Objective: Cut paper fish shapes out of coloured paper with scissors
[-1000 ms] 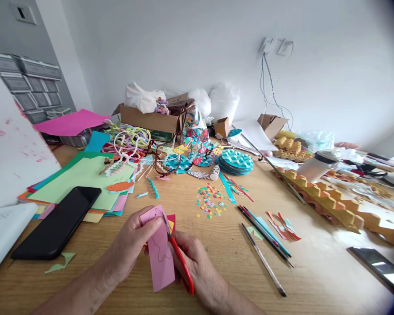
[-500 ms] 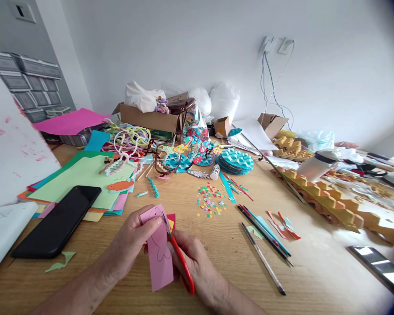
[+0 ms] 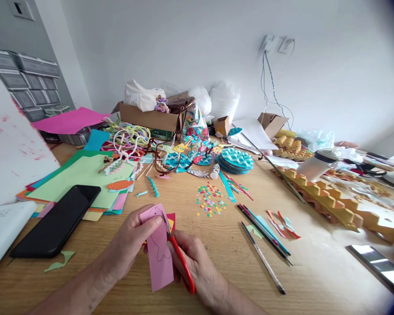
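A strip of pink paper (image 3: 160, 273) with a fish outline drawn on it is pinched in my left hand (image 3: 130, 238), thumb on top near the fish's head. My right hand (image 3: 197, 260) grips red-handled scissors (image 3: 184, 262), whose blades lie at the right edge of the strip beside the outline. Behind the strip, a red and yellow piece of paper (image 3: 171, 222) shows in part; I cannot tell whether it is held. The fingers under the strip are mostly hidden.
Left lie a black phone (image 3: 57, 223) and stacked coloured paper (image 3: 79, 179) with an orange paper fish (image 3: 118, 185). Confetti dots (image 3: 212, 199), pencils (image 3: 265, 234) and a pen (image 3: 263, 258) lie ahead and right. An egg carton (image 3: 335, 201) stands farther right, with blue scalloped discs (image 3: 235, 162) behind.
My hands, the pink strip and the scissors look almost the same as half a second ago. The whole view has shifted very slightly.
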Demonstrator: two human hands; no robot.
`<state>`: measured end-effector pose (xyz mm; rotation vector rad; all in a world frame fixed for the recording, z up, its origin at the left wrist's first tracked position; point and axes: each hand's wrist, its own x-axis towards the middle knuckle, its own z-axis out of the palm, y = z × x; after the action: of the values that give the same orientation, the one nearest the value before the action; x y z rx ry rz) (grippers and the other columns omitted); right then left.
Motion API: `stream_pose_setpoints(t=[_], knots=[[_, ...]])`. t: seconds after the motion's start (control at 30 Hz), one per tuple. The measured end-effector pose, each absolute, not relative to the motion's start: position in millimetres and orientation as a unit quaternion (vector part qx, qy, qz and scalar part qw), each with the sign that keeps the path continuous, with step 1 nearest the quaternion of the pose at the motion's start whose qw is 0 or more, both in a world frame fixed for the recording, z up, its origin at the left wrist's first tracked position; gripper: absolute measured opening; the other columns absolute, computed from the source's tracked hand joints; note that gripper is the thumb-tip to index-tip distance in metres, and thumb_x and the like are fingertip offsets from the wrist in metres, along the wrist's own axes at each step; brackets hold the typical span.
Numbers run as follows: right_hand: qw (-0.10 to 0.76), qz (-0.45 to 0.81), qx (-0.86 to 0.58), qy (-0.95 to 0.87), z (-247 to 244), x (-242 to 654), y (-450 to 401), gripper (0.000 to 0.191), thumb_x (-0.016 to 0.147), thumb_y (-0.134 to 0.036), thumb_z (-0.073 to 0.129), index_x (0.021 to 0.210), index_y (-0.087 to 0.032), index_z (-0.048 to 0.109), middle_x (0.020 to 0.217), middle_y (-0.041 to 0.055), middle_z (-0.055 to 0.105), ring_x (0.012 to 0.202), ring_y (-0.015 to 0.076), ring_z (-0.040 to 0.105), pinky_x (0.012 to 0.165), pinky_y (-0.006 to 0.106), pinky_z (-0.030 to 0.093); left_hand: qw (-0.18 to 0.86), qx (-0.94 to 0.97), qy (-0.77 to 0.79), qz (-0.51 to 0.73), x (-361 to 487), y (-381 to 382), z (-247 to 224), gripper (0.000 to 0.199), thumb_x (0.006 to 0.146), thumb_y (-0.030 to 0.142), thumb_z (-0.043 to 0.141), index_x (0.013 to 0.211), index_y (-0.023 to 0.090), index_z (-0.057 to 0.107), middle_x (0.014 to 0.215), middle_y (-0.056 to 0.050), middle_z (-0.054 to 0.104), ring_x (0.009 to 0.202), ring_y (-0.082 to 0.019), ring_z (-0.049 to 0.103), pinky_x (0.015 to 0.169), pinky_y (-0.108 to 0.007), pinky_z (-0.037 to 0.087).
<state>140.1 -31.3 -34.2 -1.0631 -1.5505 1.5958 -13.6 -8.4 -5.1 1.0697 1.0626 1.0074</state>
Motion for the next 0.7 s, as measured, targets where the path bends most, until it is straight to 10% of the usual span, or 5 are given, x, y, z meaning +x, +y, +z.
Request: stream_pose_setpoints(t=[0.7], knots=[[0.33, 0.616, -0.405, -0.59, -30.8, 140.3, -31.6, 0.045, 0.087, -0.055, 0.05, 0.064, -0.017, 0.041, 0.052, -0.0045, 0.041, 0.042, 0.0058, 0.038, 0.037, 0.016, 0.029, 0.641, 0.44, 0.449, 0.44, -15.0, -8.6, -1.8, 0.02, 0.074, 0.034, 0.06, 0.062, 0.021, 0.051, 0.054, 0.007, 0.047, 0.049, -0.01, 0.04, 0.044, -0.018, 0.033]])
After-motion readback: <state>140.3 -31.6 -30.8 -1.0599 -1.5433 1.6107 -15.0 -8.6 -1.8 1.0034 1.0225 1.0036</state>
